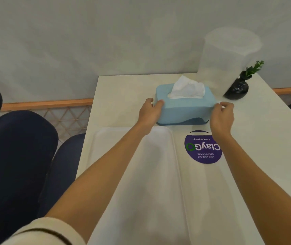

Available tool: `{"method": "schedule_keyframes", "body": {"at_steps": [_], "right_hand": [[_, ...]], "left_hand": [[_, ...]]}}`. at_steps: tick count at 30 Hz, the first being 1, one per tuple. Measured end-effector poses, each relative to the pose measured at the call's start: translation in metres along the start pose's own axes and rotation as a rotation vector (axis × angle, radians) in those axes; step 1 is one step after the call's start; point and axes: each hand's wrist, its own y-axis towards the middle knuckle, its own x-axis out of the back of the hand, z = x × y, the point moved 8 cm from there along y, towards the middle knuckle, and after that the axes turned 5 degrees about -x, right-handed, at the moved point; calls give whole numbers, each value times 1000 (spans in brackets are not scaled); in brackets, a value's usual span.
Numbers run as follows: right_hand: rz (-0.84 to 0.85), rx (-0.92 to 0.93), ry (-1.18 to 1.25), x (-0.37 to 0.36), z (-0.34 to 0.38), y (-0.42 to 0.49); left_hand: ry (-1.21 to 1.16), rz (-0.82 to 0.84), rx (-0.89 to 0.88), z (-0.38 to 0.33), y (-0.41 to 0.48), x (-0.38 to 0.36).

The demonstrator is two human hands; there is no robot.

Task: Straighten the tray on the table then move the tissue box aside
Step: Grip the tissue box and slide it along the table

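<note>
A light blue tissue box (pixel 185 108) with a dark blue base and a white tissue sticking out stands on the white table (pixel 265 131), just beyond the tray. My left hand (pixel 149 113) grips its left end, thumb on top. My right hand (pixel 221 115) touches its right end with the fingers curled; whether it holds the box firmly I cannot tell. The white tray (pixel 167 174) lies lengthwise along the table's left side, under my left forearm, its edges roughly parallel to the table edge.
A tall translucent white container (pixel 227 61) stands behind the box at the right, with a small black vase (pixel 237 89) holding a green sprig beside it. A round purple sticker (pixel 203 149) lies right of the tray. Dark blue seats (pixel 17 152) sit at the left.
</note>
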Motion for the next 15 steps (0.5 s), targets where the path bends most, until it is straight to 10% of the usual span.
{"method": "schedule_keyframes", "body": {"at_steps": [15], "right_hand": [[315,18,53,-103,26,-10]], "left_hand": [[14,-86,-1,23,50,57]]}}
